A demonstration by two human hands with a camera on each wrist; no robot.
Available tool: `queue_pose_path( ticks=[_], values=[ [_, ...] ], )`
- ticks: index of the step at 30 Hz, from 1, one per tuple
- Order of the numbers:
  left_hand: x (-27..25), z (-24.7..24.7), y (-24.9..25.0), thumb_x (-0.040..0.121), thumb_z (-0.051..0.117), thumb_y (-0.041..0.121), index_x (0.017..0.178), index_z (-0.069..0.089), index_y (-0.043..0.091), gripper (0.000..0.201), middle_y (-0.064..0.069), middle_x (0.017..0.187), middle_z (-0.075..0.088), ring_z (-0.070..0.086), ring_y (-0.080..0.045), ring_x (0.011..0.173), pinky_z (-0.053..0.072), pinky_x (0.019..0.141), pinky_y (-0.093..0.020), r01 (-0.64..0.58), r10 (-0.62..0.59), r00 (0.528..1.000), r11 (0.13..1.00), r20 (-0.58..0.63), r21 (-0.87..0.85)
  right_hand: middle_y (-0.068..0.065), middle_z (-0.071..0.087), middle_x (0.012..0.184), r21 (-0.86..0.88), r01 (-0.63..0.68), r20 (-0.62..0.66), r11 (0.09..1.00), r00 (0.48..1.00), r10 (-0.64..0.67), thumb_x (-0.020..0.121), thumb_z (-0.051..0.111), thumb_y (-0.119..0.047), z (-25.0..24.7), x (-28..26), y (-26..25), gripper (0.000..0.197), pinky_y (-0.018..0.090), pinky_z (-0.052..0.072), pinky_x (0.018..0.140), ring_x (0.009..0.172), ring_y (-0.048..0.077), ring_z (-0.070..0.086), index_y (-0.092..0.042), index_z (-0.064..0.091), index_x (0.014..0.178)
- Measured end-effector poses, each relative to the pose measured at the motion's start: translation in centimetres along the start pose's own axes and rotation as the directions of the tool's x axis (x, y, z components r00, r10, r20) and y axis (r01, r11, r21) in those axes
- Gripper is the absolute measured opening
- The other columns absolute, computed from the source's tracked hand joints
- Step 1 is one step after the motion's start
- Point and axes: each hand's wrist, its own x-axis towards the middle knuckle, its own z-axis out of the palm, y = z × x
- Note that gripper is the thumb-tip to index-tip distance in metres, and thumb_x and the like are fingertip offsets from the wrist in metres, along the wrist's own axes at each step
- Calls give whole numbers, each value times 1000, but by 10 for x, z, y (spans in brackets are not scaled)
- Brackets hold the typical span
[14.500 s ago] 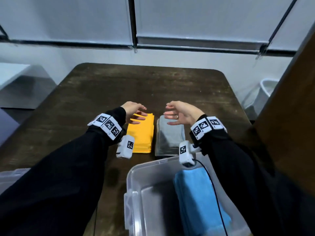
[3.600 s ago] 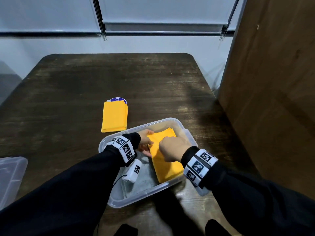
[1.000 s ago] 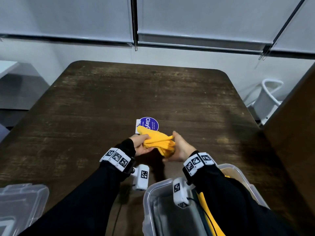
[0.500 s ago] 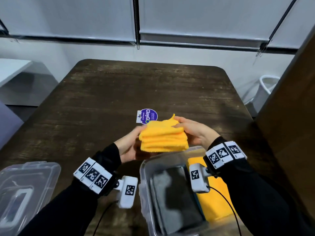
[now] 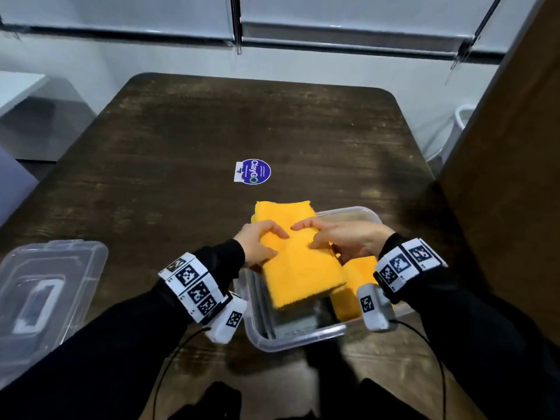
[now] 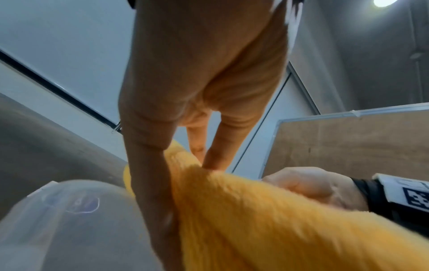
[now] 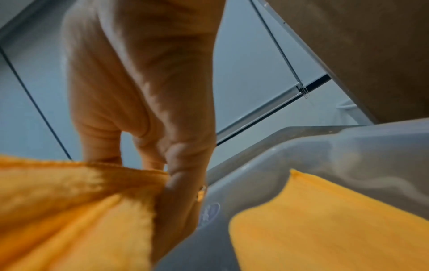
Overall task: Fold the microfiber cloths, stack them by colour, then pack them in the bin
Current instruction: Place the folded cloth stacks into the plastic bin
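A folded stack of yellow cloths (image 5: 298, 256) hangs tilted over the left part of the clear plastic bin (image 5: 348, 212). My left hand (image 5: 257, 242) grips its left edge, thumb on top and fingers under it. My right hand (image 5: 342, 234) grips the right edge the same way. In the left wrist view the yellow cloths (image 6: 278, 220) fill the lower right, pinched by the fingers (image 6: 216, 157). The right wrist view shows the held cloths (image 7: 69, 210) at the lower left. Another folded yellow cloth (image 5: 353, 286) (image 7: 336, 220) lies inside the bin at the right, beside grey cloths (image 5: 291, 321).
The bin's clear lid (image 5: 42, 286) lies at the table's left front edge. A round blue sticker (image 5: 254, 171) sits on the dark wooden table (image 5: 212, 131) beyond the bin. A brown board (image 5: 509, 177) stands along the right side. A white stand (image 5: 460, 116) is behind the table's right corner.
Both hands have carried the yellow stack back from the table to a spot over the bin and tilted it down toward the bin's left part.
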Motion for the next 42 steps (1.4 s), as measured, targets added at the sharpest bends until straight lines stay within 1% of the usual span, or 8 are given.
queue_pose_path(
  ticks=[3,7,12,20,26,35,38,42],
  values=[
    [1,17,-1,88,59,7,115,54,28,34,-8,110,47,54,-24,93,52,63,-28,140,-147,988,983,51,117,2,49,82,-87,-58,25,995,998,60,95,48,-8,7,1,11,49,29,46,60,68,15,50,-37,43,133],
    [3,36,-6,93,52,3,134,41,18,45,-8,84,48,56,-27,72,55,68,-38,302,-309,938,951,157,67,4,48,85,-245,-152,44,958,985,167,94,53,-11,17,10,24,51,34,49,68,74,18,49,-36,39,137],
    [5,44,-13,88,57,-4,139,36,23,62,-20,121,47,55,-37,112,53,87,-51,355,-364,922,931,131,86,10,41,130,-384,-147,-44,912,989,141,91,62,-8,21,23,27,67,49,53,91,117,32,48,-37,31,142],
    [14,41,-13,87,62,4,149,22,24,76,-15,150,27,53,-41,116,53,87,-53,355,-403,882,909,243,217,18,27,152,-563,-230,19,794,957,291,90,65,-17,22,32,29,86,54,48,97,130,40,42,-46,10,150],
    [25,29,-10,93,40,-12,140,39,10,52,-16,136,41,50,-26,105,50,89,-53,409,-399,892,913,210,-1,18,22,156,-461,-172,-47,871,984,170,92,63,-20,14,33,31,82,51,46,102,132,39,41,-42,10,151],
    [39,12,17,89,56,-5,142,42,17,59,-7,119,48,53,-27,111,50,92,-39,267,-289,949,949,126,171,12,33,150,-283,-38,-138,958,990,-1,92,61,-7,-15,8,34,72,40,42,105,137,27,36,-30,25,150],
    [42,17,25,85,67,11,149,23,20,78,-7,146,35,44,-30,127,50,89,-37,214,-277,958,868,80,449,9,42,144,-506,-66,-318,860,941,-115,88,67,-15,-27,7,35,63,35,46,98,129,25,44,-23,38,144],
    [35,47,34,76,75,40,150,-9,26,113,-17,157,3,17,-37,143,33,109,-50,171,-357,930,641,93,748,5,35,150,-751,-257,-409,608,904,-122,79,77,-28,-35,9,45,81,39,41,106,134,27,40,-23,34,147]
  ],
)
